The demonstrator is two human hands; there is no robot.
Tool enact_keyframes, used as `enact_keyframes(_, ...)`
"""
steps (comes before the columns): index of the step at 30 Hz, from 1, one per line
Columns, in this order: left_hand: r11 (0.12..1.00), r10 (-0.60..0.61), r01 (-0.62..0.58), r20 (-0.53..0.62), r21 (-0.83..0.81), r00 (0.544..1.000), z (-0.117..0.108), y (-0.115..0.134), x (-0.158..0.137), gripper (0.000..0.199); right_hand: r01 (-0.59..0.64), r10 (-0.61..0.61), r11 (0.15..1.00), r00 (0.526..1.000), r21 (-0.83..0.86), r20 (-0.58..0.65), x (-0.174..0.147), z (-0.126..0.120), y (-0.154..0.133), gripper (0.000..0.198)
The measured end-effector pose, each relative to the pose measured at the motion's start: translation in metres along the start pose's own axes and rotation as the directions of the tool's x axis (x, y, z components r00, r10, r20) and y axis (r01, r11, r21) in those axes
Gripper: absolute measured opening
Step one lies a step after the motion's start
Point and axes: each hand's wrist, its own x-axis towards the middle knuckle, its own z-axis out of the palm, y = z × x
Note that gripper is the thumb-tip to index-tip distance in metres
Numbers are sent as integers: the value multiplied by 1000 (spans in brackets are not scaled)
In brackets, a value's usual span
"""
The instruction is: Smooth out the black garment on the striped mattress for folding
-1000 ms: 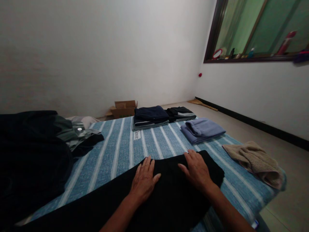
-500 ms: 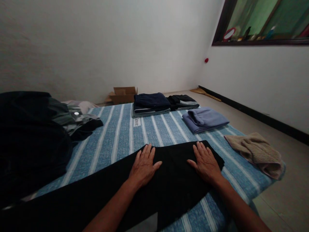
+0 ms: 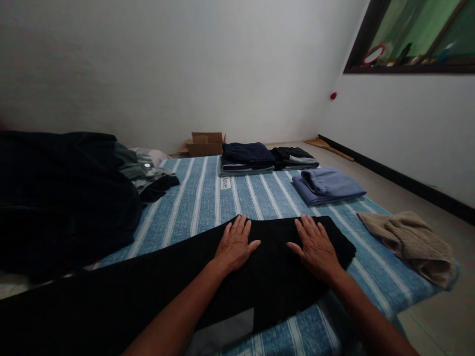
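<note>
A dark clothes heap lies leftmost; beside it a black garment stretches across the striped cover. The left hand lies flat on the garment, fingers slightly spread, gripping nothing; the right hand likewise. Smoothing seems in hand; the next move probably calls for grasping an edge.

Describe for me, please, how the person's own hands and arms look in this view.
The left hand and right hand are bare, with no gloves or rings visible. Both forearms are uncovered as far as they show: no sleeves, watch or bracelet.
</note>
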Motion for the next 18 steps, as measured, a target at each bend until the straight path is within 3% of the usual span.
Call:
enact_keyframes(5, 998, 20, -21, -21, -52, 1000, 8, -1, -4, 72, 43, -44, 999, 997, 15, 59, -10, 19, -2, 71)
enact_keyframes(11, 989, 21, -14, 47, -148, 999, 4, 3, -10, 75, 79, -79, 996, 997, -36, 13, -20, 42, 10, 76)
enact_keyframes(18, 967, 23, -1, 84, -253, 996, -16, 12, -34, 78, 203, -202, 979, 970, -7, -136, -9, 29, -15, 79)
